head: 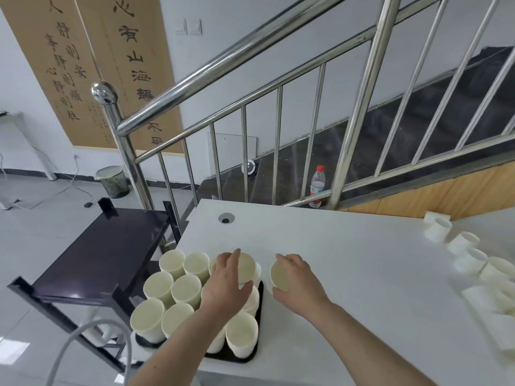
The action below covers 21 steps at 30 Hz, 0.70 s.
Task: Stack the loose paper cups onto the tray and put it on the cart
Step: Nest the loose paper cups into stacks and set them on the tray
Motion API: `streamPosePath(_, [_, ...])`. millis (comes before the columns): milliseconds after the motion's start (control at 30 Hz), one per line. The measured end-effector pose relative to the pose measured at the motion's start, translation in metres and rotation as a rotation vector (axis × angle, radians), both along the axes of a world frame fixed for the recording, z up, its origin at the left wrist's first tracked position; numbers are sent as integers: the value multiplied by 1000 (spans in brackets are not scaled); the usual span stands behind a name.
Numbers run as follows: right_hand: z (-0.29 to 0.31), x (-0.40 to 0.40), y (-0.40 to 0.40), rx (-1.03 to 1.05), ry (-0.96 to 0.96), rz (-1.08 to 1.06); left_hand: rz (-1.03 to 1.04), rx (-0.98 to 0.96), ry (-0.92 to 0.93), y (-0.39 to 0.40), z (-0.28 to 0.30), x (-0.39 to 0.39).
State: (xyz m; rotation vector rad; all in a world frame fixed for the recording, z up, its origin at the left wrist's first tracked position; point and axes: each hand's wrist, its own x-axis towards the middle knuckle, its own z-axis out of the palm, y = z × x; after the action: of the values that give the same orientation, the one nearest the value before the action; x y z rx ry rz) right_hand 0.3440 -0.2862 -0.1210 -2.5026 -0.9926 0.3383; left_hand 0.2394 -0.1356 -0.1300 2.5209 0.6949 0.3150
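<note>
Cream-white paper cups (pixel 186 290) on a black tray (pixel 257 324); white table (pixel 348 246); dark purple-black cart (pixel 106 246); tan scrolls (pixel 69 65) with black calligraphy; red-capped bottle (pixel 317 185).

A: How is the scene lit?

B: Bright, even light is spread over the room. The white tabletop (pixel 348 260) is washed nearly flat, and only soft, faint shadows are cast beneath the hands.

A: Any glare?

B: Highlights are seen on the steel stair railing (pixel 223 68) and on the glossy floor (pixel 16 346) at lower left.

A: And sharpness?

B: Straight rails are bent by wide-angle distortion. The paper cups (pixel 468 257) at the right edge are smeared and overexposed, while the centre is rendered fairly crisp.
</note>
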Motion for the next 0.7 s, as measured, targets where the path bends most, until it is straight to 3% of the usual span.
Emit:
streamPosePath(300, [-7, 13, 77, -24, 10, -9, -29, -26, 71, 79, -12, 21])
streamPosePath(700, [-32, 18, 114, -128, 42, -1, -119, -57, 172, 108, -39, 31])
